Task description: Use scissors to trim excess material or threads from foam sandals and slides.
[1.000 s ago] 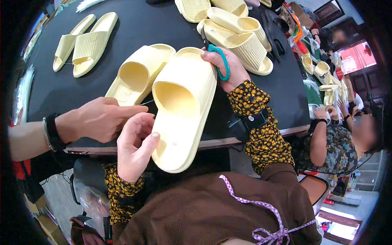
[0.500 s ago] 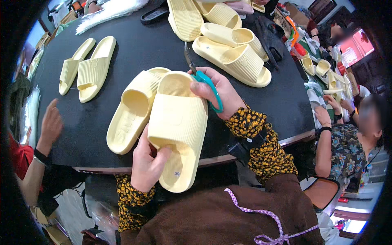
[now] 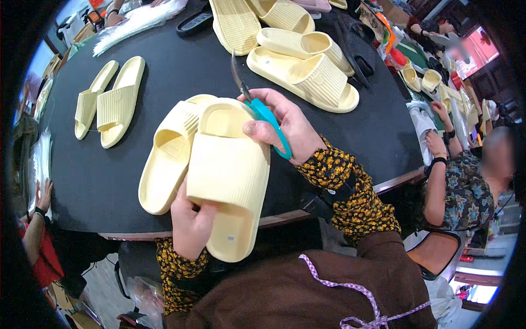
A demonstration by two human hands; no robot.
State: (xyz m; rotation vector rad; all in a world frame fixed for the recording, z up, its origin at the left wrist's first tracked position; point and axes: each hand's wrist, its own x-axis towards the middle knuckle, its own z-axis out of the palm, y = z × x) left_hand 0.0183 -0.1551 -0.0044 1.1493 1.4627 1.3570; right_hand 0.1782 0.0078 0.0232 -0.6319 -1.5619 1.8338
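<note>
A pale yellow slide slipper (image 3: 230,172) is held up at the table's near edge, its toe end toward me. My left hand (image 3: 192,222) is closed on it, with the thumb tucked at the strap's opening. My right hand (image 3: 290,129) grips teal-handled scissors (image 3: 269,122), blades pointing away, while its thumb lies by the slipper's far end. The matching slipper (image 3: 161,183) sits just left of the held one, partly covered by it. Whether my left fingers also touch that second slipper is hidden.
Another slipper pair (image 3: 120,104) lies on the black table (image 3: 164,44) at left. Several yellow slippers (image 3: 309,77) and black slippers (image 3: 356,55) cluster at the far right. Clear plastic bags (image 3: 145,22) lie at the far left. Co-workers sit on both sides; one hand (image 3: 44,194) is at left.
The view has shifted slightly. The held slipper is a little more upright, and my left thumb is further under its strap. The left co-worker's hand has drawn back toward the bags.
</note>
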